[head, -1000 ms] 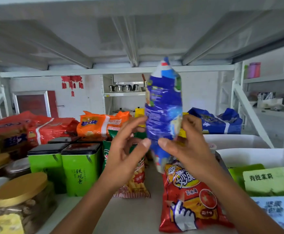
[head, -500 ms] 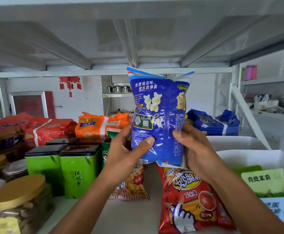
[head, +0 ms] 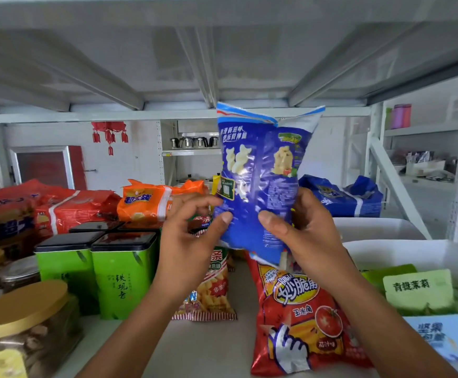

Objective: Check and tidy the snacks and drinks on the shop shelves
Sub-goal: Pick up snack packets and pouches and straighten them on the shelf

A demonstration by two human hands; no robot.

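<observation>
Blue snack bag (head: 260, 181): upright in the air in front of me, above the shelf board, its back panel towards me.
Right hand (head: 312, 236): my thumb is on the front and my fingers are curled behind the lower right side.
Left hand (head: 189, 241): my thumb tip pinches the lower left edge, fingers loosely spread.
Shelf board (head: 217, 347): pale; a red chip bag (head: 298, 317) lies below the blue one, and green tea tins (head: 121, 274) stand to the left.
Overhead: grey underside of the next shelf (head: 222, 50).
Room: white wall with a red hanging ornament (head: 110, 133).
</observation>
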